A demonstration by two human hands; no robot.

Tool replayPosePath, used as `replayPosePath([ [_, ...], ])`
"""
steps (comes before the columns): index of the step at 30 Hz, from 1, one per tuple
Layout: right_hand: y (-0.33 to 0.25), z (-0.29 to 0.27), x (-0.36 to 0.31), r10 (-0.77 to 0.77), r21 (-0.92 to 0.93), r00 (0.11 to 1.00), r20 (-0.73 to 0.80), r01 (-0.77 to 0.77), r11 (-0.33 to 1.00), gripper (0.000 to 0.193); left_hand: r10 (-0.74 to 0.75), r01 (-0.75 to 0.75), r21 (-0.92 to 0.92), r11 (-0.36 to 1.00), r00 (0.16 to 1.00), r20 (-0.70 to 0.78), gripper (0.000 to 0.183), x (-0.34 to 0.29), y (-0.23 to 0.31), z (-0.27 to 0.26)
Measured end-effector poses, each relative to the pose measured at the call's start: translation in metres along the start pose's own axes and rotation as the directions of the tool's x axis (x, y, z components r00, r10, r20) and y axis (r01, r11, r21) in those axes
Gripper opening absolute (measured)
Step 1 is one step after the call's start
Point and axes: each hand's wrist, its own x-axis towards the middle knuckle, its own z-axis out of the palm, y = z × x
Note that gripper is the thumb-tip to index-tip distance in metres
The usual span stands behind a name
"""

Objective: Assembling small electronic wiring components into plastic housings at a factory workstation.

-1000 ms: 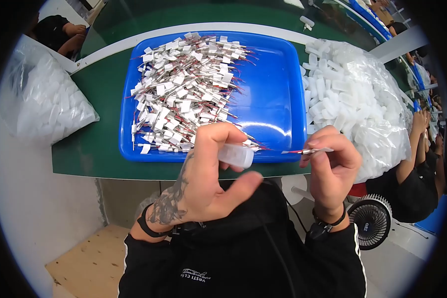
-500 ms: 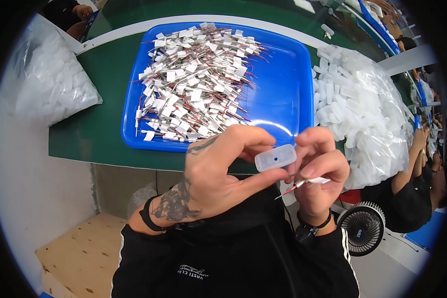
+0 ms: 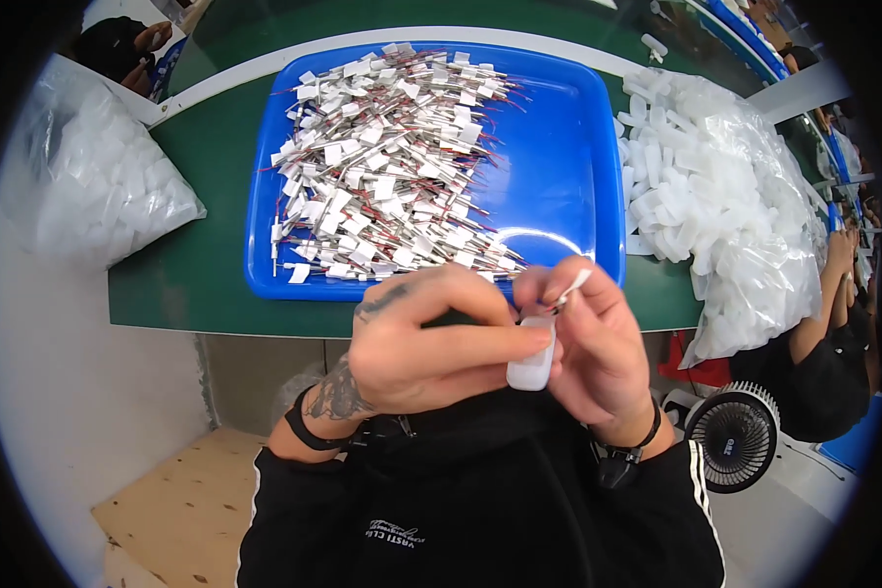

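Note:
My left hand (image 3: 426,338) is closed, its thumb and fingers pinching a small translucent white plastic case (image 3: 531,370). Close against it, my right hand (image 3: 606,358) pinches a thin wired part with a white tag (image 3: 578,281) at the case's far end. Fingers hide most of that part, so I cannot tell whether its tip is inside the case. Beyond both hands lies a blue tray (image 3: 554,162). Many tagged metal parts with red wires (image 3: 382,171) are heaped over its left and middle.
A clear bag of white plastic pieces (image 3: 118,181) stands at left. Another bag (image 3: 750,225) spills similar cases on the right of the green table (image 3: 196,294). A fan (image 3: 730,436) is at lower right; another person's arm (image 3: 823,299) shows at far right.
The case has tipped from showing its end with a small hole to hanging lengthwise. My right hand has raised the tagged part from below the case to its far end.

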Motion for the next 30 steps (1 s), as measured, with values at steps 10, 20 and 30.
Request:
replayPosePath([
  [10,-0.02,0.016,-0.013,-0.544,-0.87,0.757,0.361,0.484,0.097,0.022,-0.294,0.16,-0.536,0.829,0.94,-0.174,0.047,-0.005,-0.003,0.003],
  [20,-0.026,0.022,-0.009,-0.46,-0.88,0.76,0.458,0.461,-0.114,0.034,-0.224,0.127,-0.483,0.866,0.963,-0.148,0.048,-0.004,-0.004,0.001],
  [30,-0.028,0.014,-0.009,-0.424,-0.881,0.773,0.471,0.43,-0.196,0.03,-0.492,0.367,-0.468,0.804,0.853,-0.176,0.044,-0.006,0.009,0.009],
])
